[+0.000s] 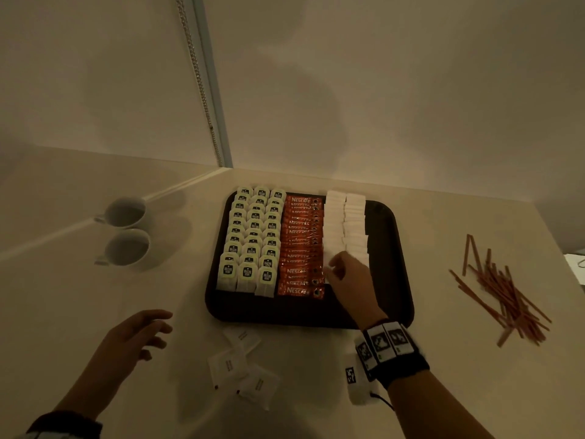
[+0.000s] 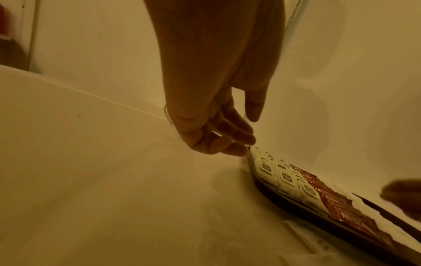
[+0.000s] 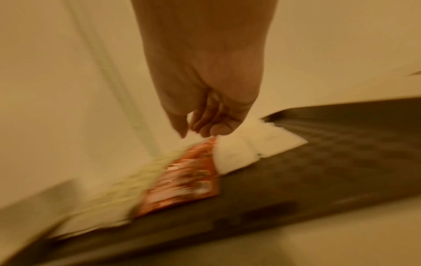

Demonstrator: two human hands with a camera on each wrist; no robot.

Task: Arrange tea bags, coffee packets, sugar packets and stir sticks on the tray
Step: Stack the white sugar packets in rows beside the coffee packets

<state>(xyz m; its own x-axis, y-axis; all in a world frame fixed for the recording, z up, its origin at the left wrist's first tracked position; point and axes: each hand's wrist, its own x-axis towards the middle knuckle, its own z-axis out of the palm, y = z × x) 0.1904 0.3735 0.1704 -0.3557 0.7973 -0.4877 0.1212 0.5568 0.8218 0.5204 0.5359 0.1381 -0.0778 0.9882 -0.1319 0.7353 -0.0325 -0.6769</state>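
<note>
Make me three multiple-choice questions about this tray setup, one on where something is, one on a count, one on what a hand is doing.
1. Where do the thin brown stir sticks lie?
A on the dark rectangular tray
B on the table right of it
C in a cup

2. How many white ceramic cups stand left of the tray?
A one
B two
C four

3. What is the left hand doing?
A gripping a cup
B pinching a packet
C hovering open

Answers: 1 B, the pile lies off the tray; 2 B, two are visible; 3 C, its fingers hold nothing.
</note>
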